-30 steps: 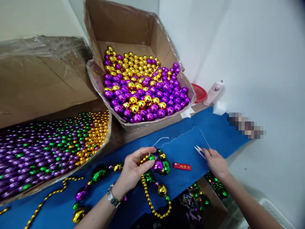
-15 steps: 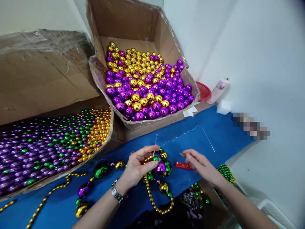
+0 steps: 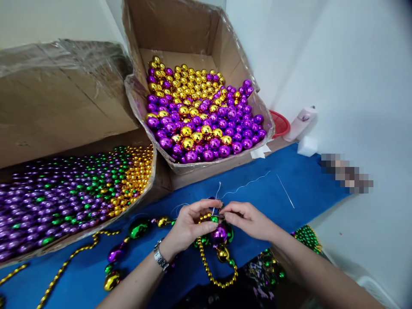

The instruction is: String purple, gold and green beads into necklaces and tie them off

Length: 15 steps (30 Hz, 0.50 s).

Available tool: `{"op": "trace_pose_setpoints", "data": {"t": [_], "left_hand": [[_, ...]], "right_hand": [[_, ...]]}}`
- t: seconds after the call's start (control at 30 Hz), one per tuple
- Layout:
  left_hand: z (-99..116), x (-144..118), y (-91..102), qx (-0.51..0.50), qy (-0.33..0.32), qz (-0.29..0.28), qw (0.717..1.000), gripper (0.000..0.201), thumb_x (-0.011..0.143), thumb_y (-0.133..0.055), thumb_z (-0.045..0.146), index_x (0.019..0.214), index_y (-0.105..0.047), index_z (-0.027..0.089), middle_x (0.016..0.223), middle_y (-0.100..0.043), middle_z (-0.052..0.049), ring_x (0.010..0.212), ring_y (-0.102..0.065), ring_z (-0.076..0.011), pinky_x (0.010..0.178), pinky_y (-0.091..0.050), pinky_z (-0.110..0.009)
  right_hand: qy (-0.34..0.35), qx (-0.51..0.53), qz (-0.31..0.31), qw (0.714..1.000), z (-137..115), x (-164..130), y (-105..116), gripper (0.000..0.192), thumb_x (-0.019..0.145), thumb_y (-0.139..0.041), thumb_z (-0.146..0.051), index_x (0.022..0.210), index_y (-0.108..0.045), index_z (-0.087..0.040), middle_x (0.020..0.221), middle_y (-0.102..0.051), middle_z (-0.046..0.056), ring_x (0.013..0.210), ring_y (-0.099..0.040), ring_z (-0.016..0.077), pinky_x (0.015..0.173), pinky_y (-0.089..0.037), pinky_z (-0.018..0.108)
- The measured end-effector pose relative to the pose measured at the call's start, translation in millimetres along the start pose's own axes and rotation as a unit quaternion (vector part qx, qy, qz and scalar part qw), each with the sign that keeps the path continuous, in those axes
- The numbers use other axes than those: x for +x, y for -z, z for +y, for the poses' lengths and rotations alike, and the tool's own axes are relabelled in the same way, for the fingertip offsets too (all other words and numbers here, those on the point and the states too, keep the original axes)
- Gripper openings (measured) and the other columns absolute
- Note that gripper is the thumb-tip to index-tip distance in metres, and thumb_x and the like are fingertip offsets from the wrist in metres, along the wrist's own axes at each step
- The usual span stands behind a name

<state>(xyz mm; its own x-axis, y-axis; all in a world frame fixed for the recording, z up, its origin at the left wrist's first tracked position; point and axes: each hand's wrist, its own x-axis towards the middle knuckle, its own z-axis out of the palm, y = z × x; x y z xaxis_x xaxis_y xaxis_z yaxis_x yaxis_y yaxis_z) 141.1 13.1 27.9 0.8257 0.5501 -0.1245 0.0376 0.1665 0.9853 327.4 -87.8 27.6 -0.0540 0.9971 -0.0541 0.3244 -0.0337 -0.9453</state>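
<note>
My left hand (image 3: 189, 225) pinches a bead necklace (image 3: 220, 235) of large purple, green and gold balls on a gold bead chain, which lies on the blue cloth (image 3: 302, 184). My right hand (image 3: 247, 221) meets it fingertip to fingertip, closed on small white thread snips that are mostly hidden. A thin white thread (image 3: 244, 185) runs from between the fingers away to the right. More of the necklace trails left, with a green ball (image 3: 138, 228) and a gold ball (image 3: 111, 281). A watch (image 3: 160, 259) is on my left wrist.
A tilted cardboard box (image 3: 206, 166) of purple and gold balls stands behind my hands. A second box (image 3: 149, 195) on the left holds purple, green and gold bead strands. A red lid (image 3: 280, 123), white bottle (image 3: 302, 120) and foam block (image 3: 307, 146) sit far right; green beads (image 3: 307, 238) hang off the table's edge.
My right hand took the snips from the cloth at the right and moved left to meet my left hand at the necklace. The red lighter is now hidden under it.
</note>
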Motion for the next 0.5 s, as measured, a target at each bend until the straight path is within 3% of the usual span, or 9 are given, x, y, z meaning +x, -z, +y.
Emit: {"op": "trace_pose_setpoints", "data": {"t": [0.33,0.5], "left_hand": [[4.6,1.5,-0.9,0.002,0.001,0.0,1.0,0.042,0.071,-0.073,0.021,0.111,-0.064,0.018,0.113,-0.065,-0.011,0.089,-0.063,-0.0206,0.075,-0.051,-0.028],[2.1,0.9,-1.4,-0.039,0.019,0.015,0.999,0.047,0.07,-0.073,0.022,0.116,-0.061,0.017,0.107,-0.068,-0.012,0.081,-0.066,-0.0216,0.069,-0.053,-0.03]], "right_hand": [[0.006,-0.056,0.041,0.998,1.0,-0.2,-5.6,0.028,0.094,-0.045,-0.037,0.097,-0.066,-0.02,0.089,-0.068,0.0,0.082,-0.062,0.013,0.072,-0.048,0.022],[-0.048,-0.188,0.151,0.969,39.4,-18.0,18.8,0.03,0.094,-0.042,-0.039,0.108,-0.062,-0.022,0.1,-0.064,0.005,0.09,-0.06,0.0172,0.079,-0.047,0.028]]}}
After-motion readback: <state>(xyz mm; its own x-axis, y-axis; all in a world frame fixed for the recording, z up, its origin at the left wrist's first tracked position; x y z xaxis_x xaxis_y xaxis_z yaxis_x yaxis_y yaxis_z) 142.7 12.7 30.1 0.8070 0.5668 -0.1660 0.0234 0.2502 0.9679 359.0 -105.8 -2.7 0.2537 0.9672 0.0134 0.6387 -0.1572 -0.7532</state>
